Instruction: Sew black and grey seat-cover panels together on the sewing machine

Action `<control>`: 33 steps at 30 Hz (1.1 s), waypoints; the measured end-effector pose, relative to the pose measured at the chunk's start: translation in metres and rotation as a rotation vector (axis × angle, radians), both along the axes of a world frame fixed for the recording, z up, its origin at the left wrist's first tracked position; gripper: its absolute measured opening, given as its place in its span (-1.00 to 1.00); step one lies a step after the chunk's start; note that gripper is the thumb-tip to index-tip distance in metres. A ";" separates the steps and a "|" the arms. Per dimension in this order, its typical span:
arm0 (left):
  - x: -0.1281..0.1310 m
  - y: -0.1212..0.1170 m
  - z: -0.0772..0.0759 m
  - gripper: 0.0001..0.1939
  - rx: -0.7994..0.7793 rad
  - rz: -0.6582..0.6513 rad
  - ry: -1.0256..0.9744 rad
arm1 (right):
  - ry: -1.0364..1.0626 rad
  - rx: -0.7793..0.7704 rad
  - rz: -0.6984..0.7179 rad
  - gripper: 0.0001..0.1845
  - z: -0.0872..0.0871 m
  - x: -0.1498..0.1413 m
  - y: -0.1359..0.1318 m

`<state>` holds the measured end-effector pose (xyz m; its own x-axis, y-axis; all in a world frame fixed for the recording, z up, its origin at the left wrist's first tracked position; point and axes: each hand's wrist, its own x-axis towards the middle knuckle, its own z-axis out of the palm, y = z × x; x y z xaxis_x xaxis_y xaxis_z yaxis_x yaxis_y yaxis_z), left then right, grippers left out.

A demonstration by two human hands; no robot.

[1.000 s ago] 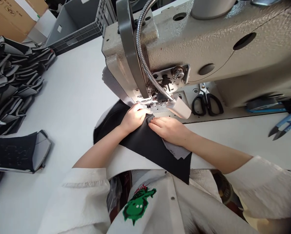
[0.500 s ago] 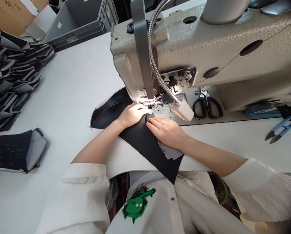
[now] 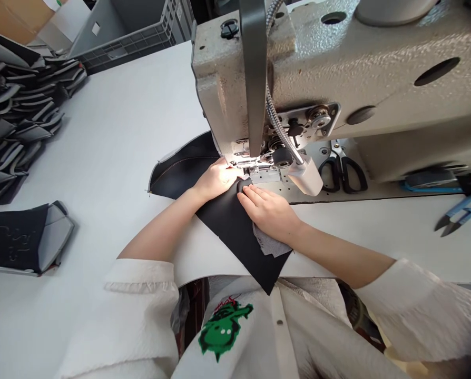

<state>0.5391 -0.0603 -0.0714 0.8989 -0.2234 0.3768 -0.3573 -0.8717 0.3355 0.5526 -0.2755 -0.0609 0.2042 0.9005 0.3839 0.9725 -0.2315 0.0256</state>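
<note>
A black fabric piece (image 3: 235, 223) with a grey backing lies under the needle area of a sewing machine (image 3: 235, 89), and its pointed end hangs over the table's front edge. Along its far left part runs a curved line of light stitching. My left hand (image 3: 216, 180) grips the fabric just left of the presser foot, its fingertips partly hidden by the machine head. Fingers together, my right hand (image 3: 273, 210) holds a folded-up edge close in front of the foot. Grey backing (image 3: 271, 243) shows below that palm; the right thumb is hidden.
Black-handled scissors (image 3: 342, 171) lie on the machine bed, right of the lamp (image 3: 305, 176). Blue thread snips (image 3: 462, 213) rest farther right. Stacked dark pieces (image 3: 18, 116), another dark piece (image 3: 18, 239) and a grey crate (image 3: 128, 45) occupy the left side.
My view has shifted slightly, so the machine appears farther right. The fabric's near point sits a little farther left and forward; both hands keep their hold beside the foot.
</note>
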 end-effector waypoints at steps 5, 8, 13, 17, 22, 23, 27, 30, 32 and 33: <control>0.014 0.006 0.003 -0.72 -0.057 -0.021 0.017 | 0.042 -0.064 -0.050 -0.62 -0.001 0.004 0.008; 0.016 0.007 0.003 -0.73 -0.074 -0.017 0.026 | 0.018 -0.082 -0.060 -0.60 -0.002 0.005 0.009; 0.015 0.008 0.000 -0.76 -0.088 -0.036 -0.036 | -0.014 -0.055 -0.066 -0.59 -0.004 0.004 0.008; 0.013 0.008 0.000 -0.75 -0.086 -0.060 -0.062 | -0.007 -0.023 -0.053 -0.60 -0.006 0.002 0.007; 0.007 0.007 0.000 -0.76 -0.002 -0.018 -0.103 | 0.014 -0.051 -0.076 -0.60 -0.002 -0.002 0.008; 0.004 0.008 -0.001 -0.77 -0.002 0.012 -0.127 | 0.035 -0.059 -0.084 -0.60 -0.001 -0.002 0.008; -0.008 0.015 -0.004 -0.81 -0.104 0.231 -0.225 | 0.148 -0.091 -0.128 -0.55 -0.001 -0.003 0.010; -0.014 0.021 -0.004 -0.76 -0.164 0.352 -0.231 | 0.186 -0.087 -0.140 -0.51 -0.004 -0.003 0.009; -0.014 0.022 -0.003 -0.75 -0.173 0.364 -0.201 | 0.182 -0.068 -0.150 -0.51 -0.005 -0.003 0.009; -0.013 0.022 -0.002 -0.74 -0.172 0.357 -0.180 | 0.175 -0.057 -0.155 -0.51 -0.005 -0.003 0.009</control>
<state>0.5263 -0.0385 -0.0739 0.8252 0.1691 0.5389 -0.1098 -0.8879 0.4468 0.5498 -0.2669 -0.0658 0.4003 0.8726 0.2800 0.9164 -0.3810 -0.1228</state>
